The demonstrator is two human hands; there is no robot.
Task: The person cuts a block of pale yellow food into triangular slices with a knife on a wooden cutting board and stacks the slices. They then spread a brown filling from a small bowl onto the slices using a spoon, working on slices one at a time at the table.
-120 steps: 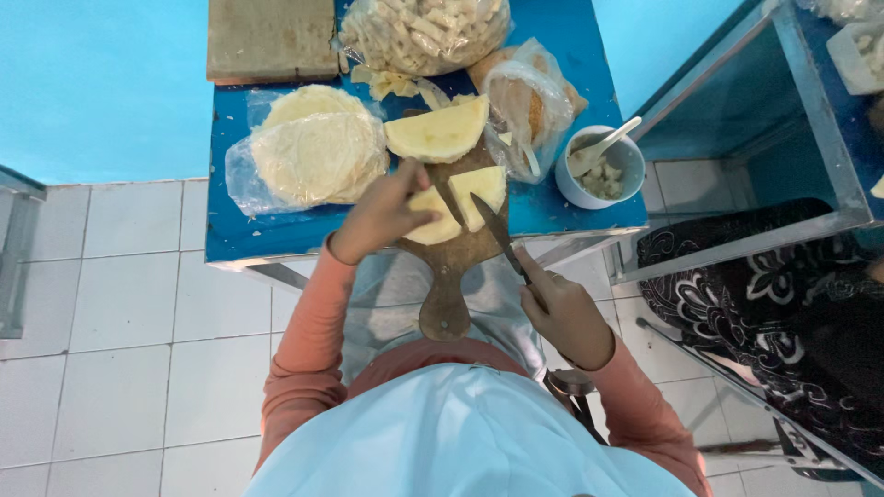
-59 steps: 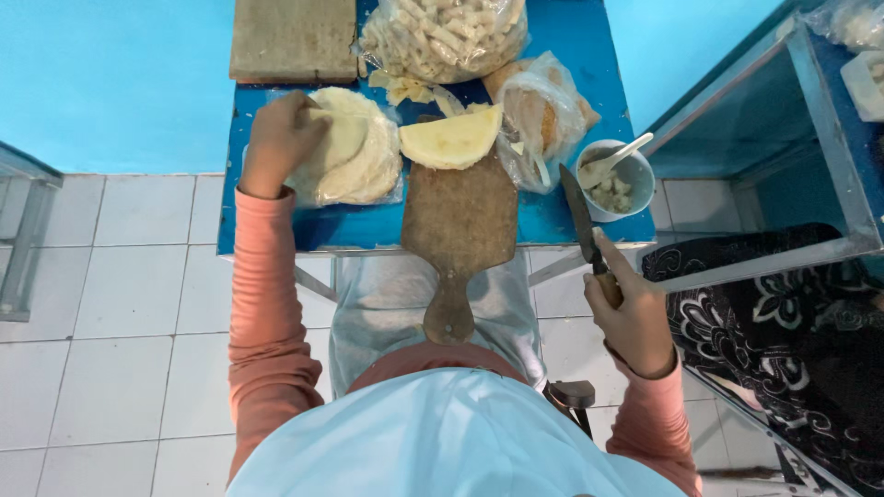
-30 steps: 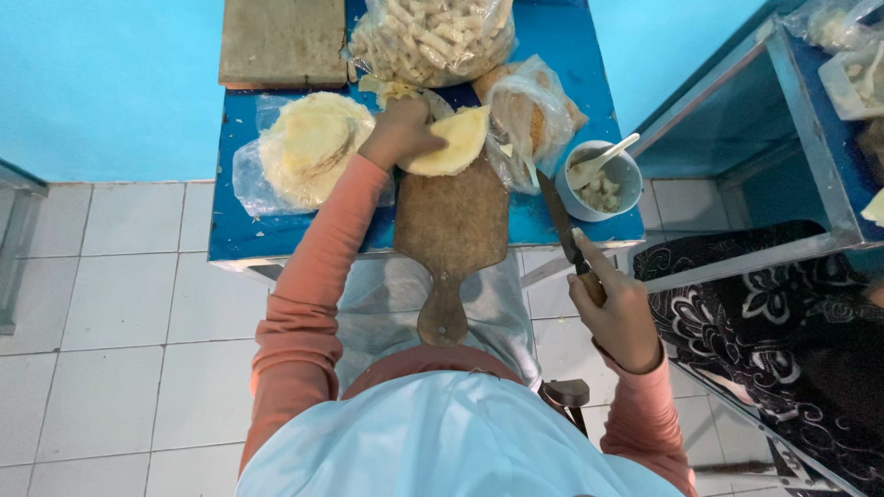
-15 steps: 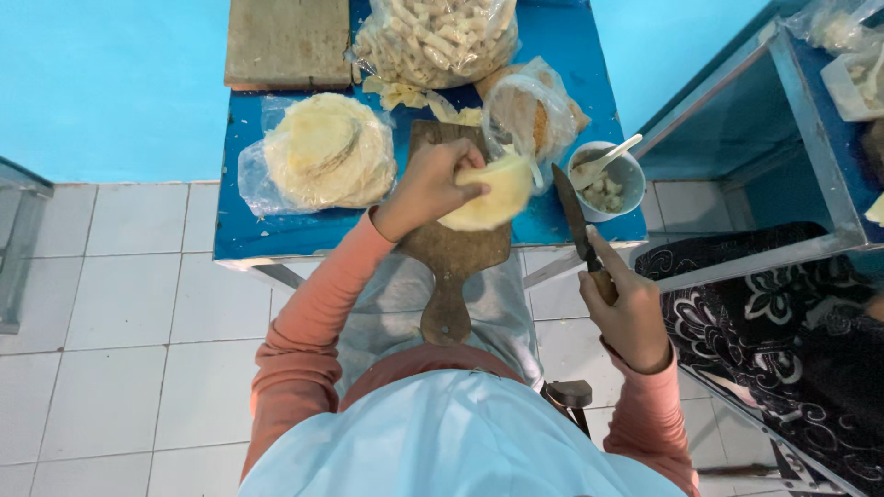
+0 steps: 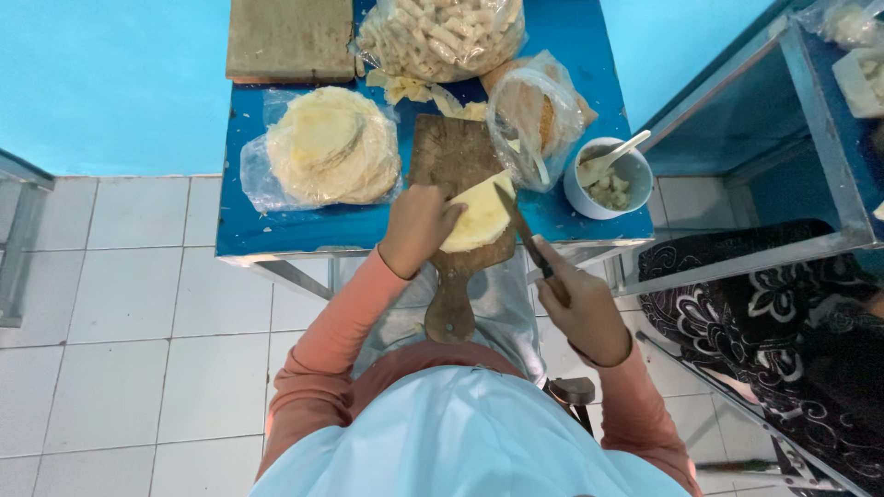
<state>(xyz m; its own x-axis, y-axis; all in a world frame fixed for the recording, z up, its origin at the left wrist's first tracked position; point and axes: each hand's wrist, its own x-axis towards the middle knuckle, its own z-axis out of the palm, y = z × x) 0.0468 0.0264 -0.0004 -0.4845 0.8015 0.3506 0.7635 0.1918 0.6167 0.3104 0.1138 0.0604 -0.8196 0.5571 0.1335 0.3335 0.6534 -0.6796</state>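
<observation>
At frame centre, on the board (image 5: pixel 453 156), lies the wrapper (image 5: pixel 481 217), pressed flat by the left hand (image 5: pixel 419 225); the right hand (image 5: pixel 580 308) grips a knife (image 5: pixel 527 241), blade touching the wrapper's edge.

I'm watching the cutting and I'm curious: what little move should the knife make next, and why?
Probably press the knife down through the wrapper. The left hand pins it flat on the board, and the right hand holds the blade across its edge.
</observation>
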